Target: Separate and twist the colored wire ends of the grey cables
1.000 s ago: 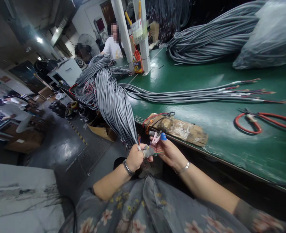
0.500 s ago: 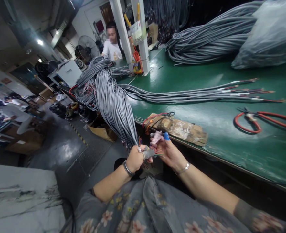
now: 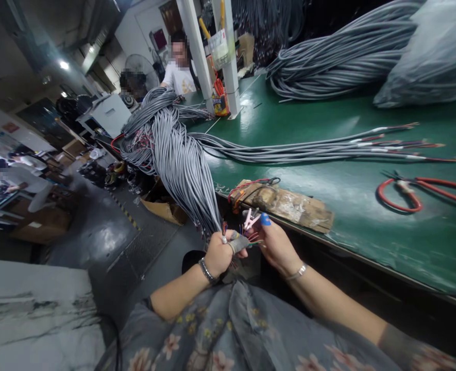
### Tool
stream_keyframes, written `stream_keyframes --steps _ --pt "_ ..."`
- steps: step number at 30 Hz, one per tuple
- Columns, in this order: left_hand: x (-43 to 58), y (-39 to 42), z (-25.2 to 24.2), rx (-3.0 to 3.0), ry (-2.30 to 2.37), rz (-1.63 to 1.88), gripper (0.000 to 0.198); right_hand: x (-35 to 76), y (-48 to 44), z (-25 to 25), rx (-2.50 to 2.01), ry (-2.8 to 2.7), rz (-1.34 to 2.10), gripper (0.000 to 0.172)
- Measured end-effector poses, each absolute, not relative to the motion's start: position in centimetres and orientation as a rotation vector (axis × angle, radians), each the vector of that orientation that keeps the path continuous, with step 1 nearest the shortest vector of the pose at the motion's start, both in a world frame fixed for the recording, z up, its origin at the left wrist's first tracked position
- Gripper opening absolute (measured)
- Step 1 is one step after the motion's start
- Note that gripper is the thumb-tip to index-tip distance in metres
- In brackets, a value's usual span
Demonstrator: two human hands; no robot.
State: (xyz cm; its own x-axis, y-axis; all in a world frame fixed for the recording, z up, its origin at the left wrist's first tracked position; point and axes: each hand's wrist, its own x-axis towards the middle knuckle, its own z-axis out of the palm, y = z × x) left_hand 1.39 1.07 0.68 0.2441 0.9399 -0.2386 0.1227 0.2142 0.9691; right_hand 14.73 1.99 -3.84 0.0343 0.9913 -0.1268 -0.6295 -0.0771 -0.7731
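Toward the lower right of the frame, the green tabletop (image 3: 386,247) offers open passage between the wooden board (image 3: 289,206) and the red-handled scissors (image 3: 405,187). A narrower strip runs above the board, bounded by stretched grey cables (image 3: 251,154). The hanging cable bundle (image 3: 185,159) blocks centre-left; the coiled cables (image 3: 339,64) and plastic bag (image 3: 432,62) crowd upper right.

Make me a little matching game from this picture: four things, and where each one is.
1. Pink clip
2. Thin coloured wires
3. Red-handled pliers
4. Wooden board

A. Along the near edge of the green table
B. Sticking out of the left hand
C. In the fingers of the right hand
D. Flat on the tabletop, at the picture's right

Pairs: 1-C, 2-B, 3-D, 4-A
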Motion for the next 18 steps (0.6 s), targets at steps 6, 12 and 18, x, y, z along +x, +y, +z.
stream_keyframes --steps 6,12,18 --pt "1.4 1.2 0.3 1.221 1.170 0.807 0.045 14.5 2.5 -4.2 -0.779 -0.581 1.569 0.048" --pt "1.4 1.3 0.0 1.197 1.181 0.814 0.044 14.1 3.0 -4.2 -0.664 -0.401 1.697 0.039" --pt "1.1 1.1 0.2 1.231 1.185 0.805 0.043 14.4 2.9 -4.2 -0.639 -0.376 1.725 0.039"
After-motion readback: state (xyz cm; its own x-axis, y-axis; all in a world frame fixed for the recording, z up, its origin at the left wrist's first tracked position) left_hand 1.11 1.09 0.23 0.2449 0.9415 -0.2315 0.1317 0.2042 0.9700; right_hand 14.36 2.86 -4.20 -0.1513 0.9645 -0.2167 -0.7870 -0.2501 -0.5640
